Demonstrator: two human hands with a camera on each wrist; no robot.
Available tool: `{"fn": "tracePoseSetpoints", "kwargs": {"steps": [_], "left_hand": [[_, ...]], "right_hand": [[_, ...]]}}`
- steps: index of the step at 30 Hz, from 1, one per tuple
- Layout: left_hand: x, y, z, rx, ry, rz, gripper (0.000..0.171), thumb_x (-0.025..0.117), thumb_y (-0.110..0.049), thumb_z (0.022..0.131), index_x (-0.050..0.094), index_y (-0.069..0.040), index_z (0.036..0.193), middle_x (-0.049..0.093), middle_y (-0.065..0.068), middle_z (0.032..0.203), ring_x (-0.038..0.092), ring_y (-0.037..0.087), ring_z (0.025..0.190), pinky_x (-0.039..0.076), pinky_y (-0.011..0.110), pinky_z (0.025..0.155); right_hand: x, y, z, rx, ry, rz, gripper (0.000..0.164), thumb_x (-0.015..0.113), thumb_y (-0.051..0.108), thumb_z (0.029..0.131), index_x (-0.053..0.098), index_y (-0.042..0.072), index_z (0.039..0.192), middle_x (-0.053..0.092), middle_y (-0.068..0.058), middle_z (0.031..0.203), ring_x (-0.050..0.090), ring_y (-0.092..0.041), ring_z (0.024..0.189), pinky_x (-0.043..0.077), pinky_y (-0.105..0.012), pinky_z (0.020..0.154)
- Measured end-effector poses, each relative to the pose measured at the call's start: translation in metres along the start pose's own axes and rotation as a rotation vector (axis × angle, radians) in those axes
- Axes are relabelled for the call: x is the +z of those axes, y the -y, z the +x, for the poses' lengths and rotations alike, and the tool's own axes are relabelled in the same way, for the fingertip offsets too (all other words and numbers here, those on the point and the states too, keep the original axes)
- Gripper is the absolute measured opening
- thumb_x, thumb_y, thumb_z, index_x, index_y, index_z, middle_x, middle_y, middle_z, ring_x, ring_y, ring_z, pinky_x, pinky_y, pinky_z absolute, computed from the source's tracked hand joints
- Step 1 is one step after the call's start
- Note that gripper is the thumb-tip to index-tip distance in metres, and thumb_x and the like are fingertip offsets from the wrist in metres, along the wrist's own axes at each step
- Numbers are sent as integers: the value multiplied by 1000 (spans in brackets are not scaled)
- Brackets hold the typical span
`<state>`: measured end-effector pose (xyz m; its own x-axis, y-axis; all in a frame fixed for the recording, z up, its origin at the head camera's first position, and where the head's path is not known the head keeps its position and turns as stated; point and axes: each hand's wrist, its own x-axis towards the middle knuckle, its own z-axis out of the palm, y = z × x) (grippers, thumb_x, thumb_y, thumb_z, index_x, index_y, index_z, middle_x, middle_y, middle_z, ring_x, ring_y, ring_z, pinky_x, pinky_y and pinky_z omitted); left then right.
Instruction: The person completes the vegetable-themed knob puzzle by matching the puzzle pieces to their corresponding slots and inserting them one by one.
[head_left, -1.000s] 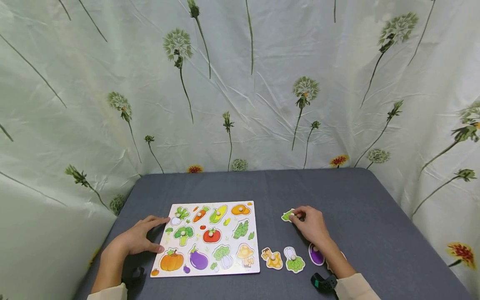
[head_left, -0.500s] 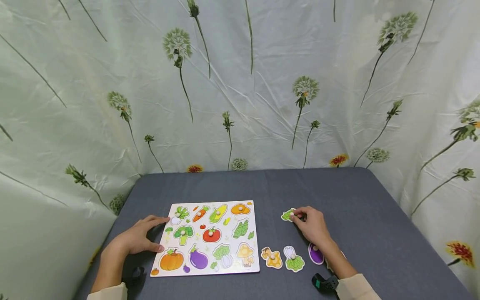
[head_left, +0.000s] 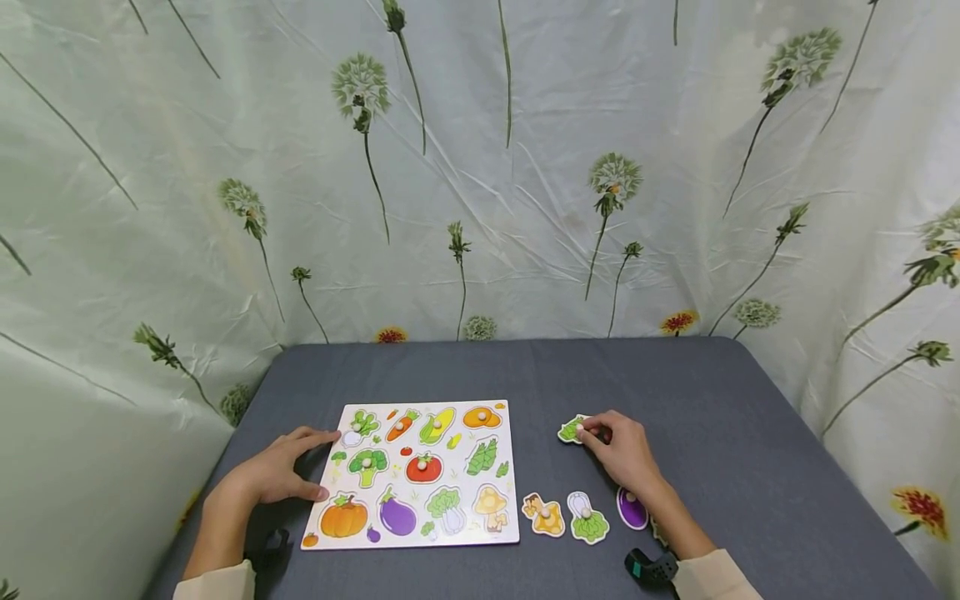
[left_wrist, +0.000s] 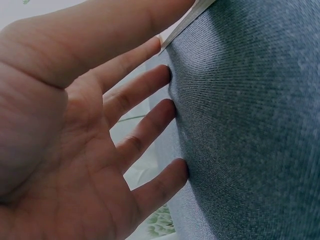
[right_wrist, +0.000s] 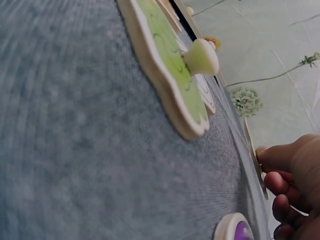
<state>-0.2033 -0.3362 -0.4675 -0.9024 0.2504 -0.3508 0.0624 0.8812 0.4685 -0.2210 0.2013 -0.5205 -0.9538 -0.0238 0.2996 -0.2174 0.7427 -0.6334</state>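
Note:
The white vegetable puzzle board (head_left: pixel 405 537) lies on the cloth-covered table. My left hand (head_left: pixel 266 475) spreads beside it, thumb and index finger touching its left edge. In the left wrist view the other fingertips of the left hand (left_wrist: pixel 100 140) rest on the cloth. To the right of the board my right hand (head_left: pixel 622 450) pinches the knob of a green leafy-looking puzzle piece (head_left: pixel 570 430); the fingers partly cover it. The right wrist view shows this piece (right_wrist: pixel 254 150) edge-on at the fingertips of the right hand (right_wrist: pixel 295 180).
Nearer me lie a mushroom piece (head_left: pixel 553 525), a white-and-green cabbage piece (head_left: pixel 591 530) and a purple piece (head_left: pixel 632 510). Another piece is mostly hidden under my right forearm. Knobbed pieces, such as the tomato (head_left: pixel 431 473), sit in the board. A flowered curtain (head_left: pixel 525 233) hangs behind the table.
The green piece has shifted slightly left in my right hand's pinch. My left hand stays at the board's edge, and the head view has shifted a little.

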Motion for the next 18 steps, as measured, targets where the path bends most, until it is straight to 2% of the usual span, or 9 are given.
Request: {"fn": "tracePoseSetpoints", "kwargs": {"steps": [8, 18], "left_hand": [[1, -1, 0, 3, -4, 8, 99, 94, -43, 70, 49, -16, 154, 43, 22, 151, 36, 54, 137, 35, 77, 102], [0, -1, -1, 7, -5, 3, 99, 93, -43, 71, 49, -16, 154, 43, 22, 151, 35, 54, 137, 34, 77, 103]], "right_hand": [[2, 13, 0, -43, 0, 34, 8, 84, 12, 86, 77, 11, 90, 60, 3, 78, 50, -10, 70, 39, -24, 64], [8, 40, -4, -59, 65, 38, 8, 82, 13, 88, 75, 12, 93, 58, 5, 80, 50, -10, 71, 40, -23, 64]]}}
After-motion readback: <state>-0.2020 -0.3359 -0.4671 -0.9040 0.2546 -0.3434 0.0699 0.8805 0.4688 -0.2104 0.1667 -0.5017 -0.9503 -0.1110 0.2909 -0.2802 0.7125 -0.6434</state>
